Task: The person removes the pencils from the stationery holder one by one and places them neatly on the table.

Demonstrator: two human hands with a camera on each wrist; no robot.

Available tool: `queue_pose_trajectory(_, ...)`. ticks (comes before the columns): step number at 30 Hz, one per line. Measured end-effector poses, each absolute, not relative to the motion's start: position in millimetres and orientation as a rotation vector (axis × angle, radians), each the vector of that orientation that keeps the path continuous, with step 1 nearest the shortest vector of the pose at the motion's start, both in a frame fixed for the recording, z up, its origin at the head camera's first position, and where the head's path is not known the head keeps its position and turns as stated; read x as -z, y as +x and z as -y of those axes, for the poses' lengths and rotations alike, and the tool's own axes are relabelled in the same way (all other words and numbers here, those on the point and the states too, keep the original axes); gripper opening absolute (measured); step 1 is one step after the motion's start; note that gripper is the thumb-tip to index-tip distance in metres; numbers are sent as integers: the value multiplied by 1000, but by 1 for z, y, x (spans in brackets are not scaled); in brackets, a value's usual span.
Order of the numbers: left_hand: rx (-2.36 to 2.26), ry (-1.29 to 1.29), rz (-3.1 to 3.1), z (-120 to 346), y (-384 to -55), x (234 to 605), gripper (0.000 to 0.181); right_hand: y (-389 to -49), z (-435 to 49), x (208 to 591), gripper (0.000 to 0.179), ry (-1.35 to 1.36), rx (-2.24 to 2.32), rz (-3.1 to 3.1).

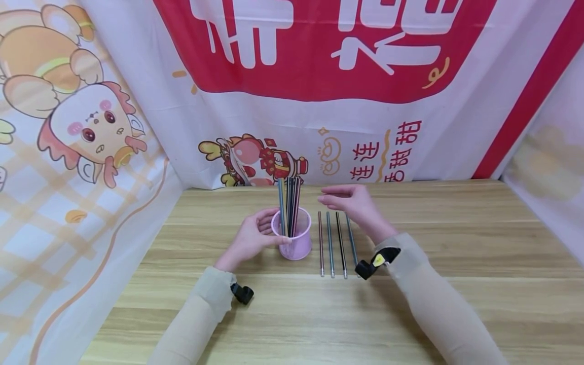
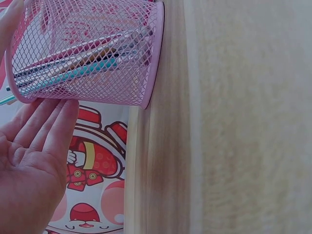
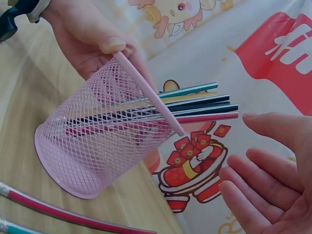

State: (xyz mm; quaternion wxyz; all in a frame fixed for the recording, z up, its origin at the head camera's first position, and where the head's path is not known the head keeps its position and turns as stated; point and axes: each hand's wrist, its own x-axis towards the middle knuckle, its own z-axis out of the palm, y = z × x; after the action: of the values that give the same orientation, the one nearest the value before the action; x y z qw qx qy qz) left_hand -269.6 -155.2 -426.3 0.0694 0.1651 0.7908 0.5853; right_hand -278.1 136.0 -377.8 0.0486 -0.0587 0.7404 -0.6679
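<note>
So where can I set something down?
Bare: the near table between left sleeve and right sleeve, and from the latter to the right cloth. Crowded: around the pink cup, left hand holding it, pencil row beside it, right hand nearby.

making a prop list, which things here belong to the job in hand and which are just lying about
Seemingly in use:
- pink mesh cup
- pencils inside it
- four pencils lying beside it

Background only:
- printed cloth
- wooden table

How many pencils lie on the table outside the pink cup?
4, in a row right of the pink cup: left to right, a red pencil, a blue pencil, a black pencil and a second blue pencil. The right sleeve could hide more.
</note>
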Motion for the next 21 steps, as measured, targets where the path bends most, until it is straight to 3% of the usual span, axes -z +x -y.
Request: queue_pose_trajectory(21,-1769,531,-2359,157,-271,428,84,-286,-84,397,38,-232,2034,-2277)
